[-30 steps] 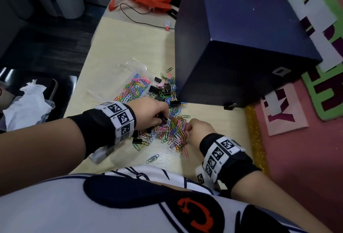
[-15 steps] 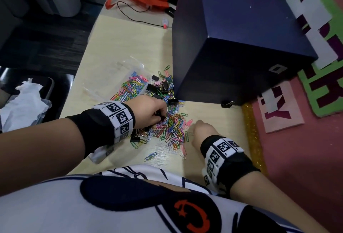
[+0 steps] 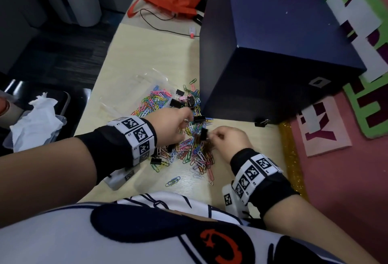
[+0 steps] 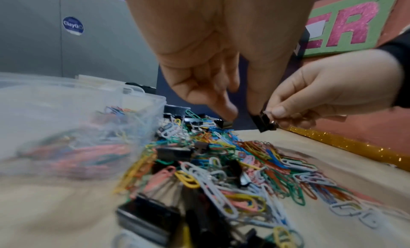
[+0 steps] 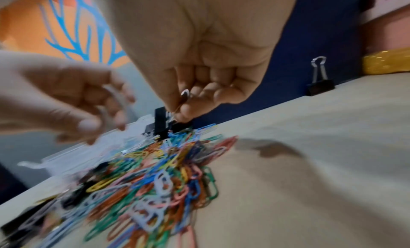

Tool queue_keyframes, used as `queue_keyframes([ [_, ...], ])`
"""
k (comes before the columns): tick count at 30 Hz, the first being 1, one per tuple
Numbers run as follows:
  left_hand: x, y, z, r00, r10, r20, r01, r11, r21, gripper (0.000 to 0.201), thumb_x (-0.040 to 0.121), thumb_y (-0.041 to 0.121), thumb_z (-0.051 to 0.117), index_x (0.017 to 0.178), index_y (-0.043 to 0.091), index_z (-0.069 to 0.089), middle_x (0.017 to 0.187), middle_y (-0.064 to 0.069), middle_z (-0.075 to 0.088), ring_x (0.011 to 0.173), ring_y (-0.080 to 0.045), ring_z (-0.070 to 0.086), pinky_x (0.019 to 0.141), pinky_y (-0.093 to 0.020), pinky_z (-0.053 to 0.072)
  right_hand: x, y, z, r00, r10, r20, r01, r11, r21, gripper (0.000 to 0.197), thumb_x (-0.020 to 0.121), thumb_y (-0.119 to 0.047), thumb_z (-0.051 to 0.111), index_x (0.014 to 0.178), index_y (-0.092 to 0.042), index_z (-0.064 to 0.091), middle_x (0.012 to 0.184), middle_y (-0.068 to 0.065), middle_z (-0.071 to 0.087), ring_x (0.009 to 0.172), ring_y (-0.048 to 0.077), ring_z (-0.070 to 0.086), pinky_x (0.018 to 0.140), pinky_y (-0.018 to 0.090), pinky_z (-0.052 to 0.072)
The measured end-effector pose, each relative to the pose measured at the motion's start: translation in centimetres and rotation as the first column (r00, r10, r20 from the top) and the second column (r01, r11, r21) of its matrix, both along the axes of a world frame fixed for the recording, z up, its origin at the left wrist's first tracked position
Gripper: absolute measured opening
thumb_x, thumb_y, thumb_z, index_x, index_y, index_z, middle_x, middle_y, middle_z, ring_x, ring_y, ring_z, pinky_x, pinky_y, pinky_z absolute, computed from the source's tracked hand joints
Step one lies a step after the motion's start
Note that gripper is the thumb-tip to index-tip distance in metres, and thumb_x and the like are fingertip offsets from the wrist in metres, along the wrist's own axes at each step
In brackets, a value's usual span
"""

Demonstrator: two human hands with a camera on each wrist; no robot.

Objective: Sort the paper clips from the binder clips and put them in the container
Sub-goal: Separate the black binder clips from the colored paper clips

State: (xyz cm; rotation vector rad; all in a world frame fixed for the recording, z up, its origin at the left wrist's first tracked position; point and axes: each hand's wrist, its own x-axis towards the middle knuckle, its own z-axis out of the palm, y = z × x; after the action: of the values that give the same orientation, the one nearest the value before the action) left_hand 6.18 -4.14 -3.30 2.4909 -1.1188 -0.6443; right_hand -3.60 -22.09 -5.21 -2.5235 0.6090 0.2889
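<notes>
Right hand (image 3: 227, 137) pinches a black binder clip (image 3: 204, 134) by its wire handle above the paper clip pile (image 3: 195, 154) on the desk (image 3: 151, 53). Left hand (image 3: 170, 126) hovers beside it, fingers loosely curled, grip unclear.

Your way to the right is blocked by the dark blue box (image 3: 273, 57) standing against the pile of clips (image 3: 189, 148), with a lone binder clip (image 3: 261, 123) at its foot. To the left, the clear container (image 3: 147, 87) borders the pile. Bare table (image 3: 151, 53) lies open beyond it.
</notes>
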Motion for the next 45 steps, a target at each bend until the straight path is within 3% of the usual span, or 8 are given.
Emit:
queue_keyframes([
  [5,-0.2,1.9,0.4,0.981,-0.18,0.066,0.129,0.872,0.473,0.017,0.08,0.035,0.063,0.09,0.022,0.064,0.089,0.003,0.067,0.082,-0.019,0.06,0.071,-0.029,0.052,0.1,-2.0,0.3,0.964,-0.265,0.015,0.263,0.95,-0.167,0.034,0.092,-0.035,0.052,0.123,-0.023,0.055,0.129,0.007,0.048,0.116,0.027,0.048,0.09,0.031,0.04],
  [10,-1.5,3.1,-0.3,0.966,-0.259,0.019,0.185,0.734,0.653,0.042,0.074,0.053,0.07,0.1,0.021,0.061,0.095,0.001,0.066,0.088,-0.022,0.063,0.072,-0.036,0.055,1.2,1.9,0.3,0.985,0.171,0.014,-0.165,0.965,-0.202,0.023,0.092,-0.034,0.051,0.112,-0.028,0.058,0.12,0.0,0.05,0.116,0.022,0.044,0.098,0.037,0.041],
  [18,-2.7,3.9,-0.9,0.92,-0.359,0.157,0.219,0.804,0.553,0.03,0.088,0.036,0.054,0.114,0.021,0.053,0.109,-0.004,0.058,0.098,-0.027,0.06,0.07,-0.035,0.047,2.4,7.6,-0.7,0.793,0.588,-0.159,-0.609,0.757,-0.238,0.037,0.086,-0.038,0.059,0.12,-0.022,0.054,0.118,0.006,0.052,0.115,0.028,0.048,0.095,0.04,0.039],
  [23,-2.7,4.4,-1.7,0.921,-0.324,0.216,0.181,0.848,0.498,0.038,0.089,0.033,0.052,0.123,0.021,0.042,0.114,-0.005,0.054,0.099,-0.029,0.059,0.063,-0.033,0.037,2.4,7.4,-1.3,0.812,0.569,-0.129,-0.582,0.778,-0.237,0.032,0.086,-0.024,0.056,0.117,-0.018,0.052,0.12,0.006,0.052,0.116,0.028,0.048,0.094,0.037,0.039],
  [29,-2.6,4.4,-1.9,0.922,-0.325,0.209,0.178,0.838,0.517,0.029,0.085,0.032,0.052,0.111,0.02,0.051,0.105,-0.003,0.057,0.094,-0.029,0.06,0.065,-0.034,0.044,1.4,6.6,-1.6,0.892,0.452,-0.002,-0.437,0.861,-0.259,0.033,0.085,-0.036,0.054,0.114,-0.021,0.056,0.115,0.002,0.054,0.114,0.024,0.047,0.094,0.037,0.037],
  [35,-2.2,3.7,-1.8,0.943,-0.294,0.155,0.17,0.827,0.536,0.038,0.078,0.032,0.058,0.11,0.022,0.04,0.096,-0.003,0.054,0.073,-0.026,0.052,0.057,-0.035,0.048,0.9,2.6,-0.8,0.988,0.136,0.07,-0.124,0.98,-0.155,0.025,0.086,-0.037,0.052,0.108,-0.026,0.056,0.111,-0.004,0.056,0.103,0.018,0.054,0.087,0.035,0.047],
  [39,-2.1,3.1,-1.8,0.933,-0.328,0.151,0.203,0.822,0.532,0.041,0.082,0.035,0.056,0.119,0.029,0.041,0.1,-0.002,0.055,0.085,-0.026,0.059,0.06,-0.034,0.049,0.7,-0.7,-0.7,0.988,-0.137,0.068,0.149,0.967,-0.208,0.033,0.09,-0.035,0.048,0.12,-0.023,0.051,0.121,0.002,0.05,0.113,0.023,0.049,0.092,0.037,0.044],
  [45,-2.3,2.9,-2.2,0.934,-0.333,0.129,0.221,0.823,0.523,0.038,0.085,0.03,0.053,0.121,0.029,0.042,0.105,-0.003,0.053,0.09,-0.026,0.058,0.06,-0.033,0.045,1.0,0.5,-0.4,0.983,0.185,-0.007,-0.182,0.958,-0.224,0.029,0.092,-0.029,0.049,0.12,-0.027,0.053,0.126,0.0,0.046,0.12,0.021,0.04,0.1,0.036,0.036],
])
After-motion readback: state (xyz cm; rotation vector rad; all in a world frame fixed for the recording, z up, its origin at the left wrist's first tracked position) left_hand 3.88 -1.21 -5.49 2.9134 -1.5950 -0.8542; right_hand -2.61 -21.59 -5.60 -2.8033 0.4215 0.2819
